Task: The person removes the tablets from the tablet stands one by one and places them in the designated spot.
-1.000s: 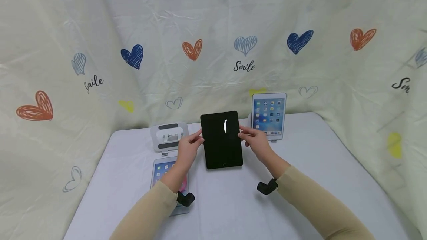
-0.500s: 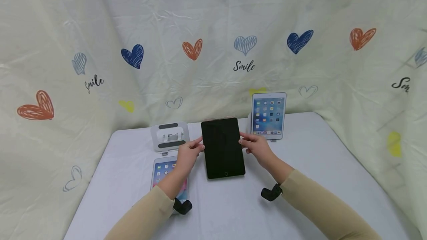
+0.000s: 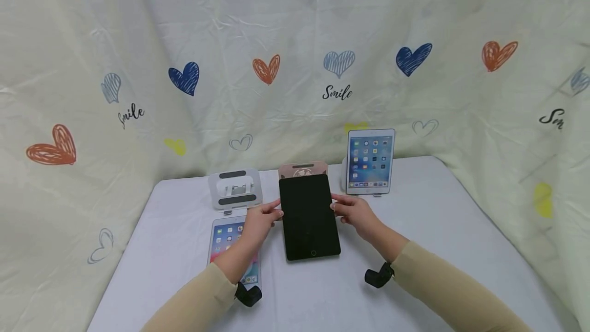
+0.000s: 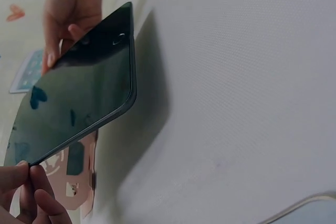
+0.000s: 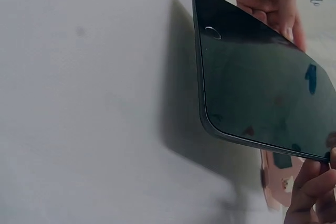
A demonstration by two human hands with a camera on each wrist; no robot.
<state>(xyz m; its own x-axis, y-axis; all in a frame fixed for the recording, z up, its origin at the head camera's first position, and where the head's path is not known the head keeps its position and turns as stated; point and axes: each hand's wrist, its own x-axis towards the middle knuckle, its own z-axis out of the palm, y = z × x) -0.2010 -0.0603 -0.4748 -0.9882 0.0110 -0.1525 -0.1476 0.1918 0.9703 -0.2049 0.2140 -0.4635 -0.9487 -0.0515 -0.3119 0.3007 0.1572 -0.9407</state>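
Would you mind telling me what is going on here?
A person's left hand and right hand pinch opposite sides of a black tablet, holding it above the table. A pink stand shows behind it. A white tablet stands propped up at right; at left are a light grey stand and a second white tablet, partly hidden.

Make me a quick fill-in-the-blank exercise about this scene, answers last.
The left hand and right hand hold a glossy rectangular tablet coloured ____.
In the head view, the upright white rectangular tablet stands to its ____.
The lower white rectangular tablet is partly hidden by the beige-sleeved arm on the person's ____.
The number of tablets on the white-and-grey rectangular stand is ____.

Missing words: black, right, left, zero.
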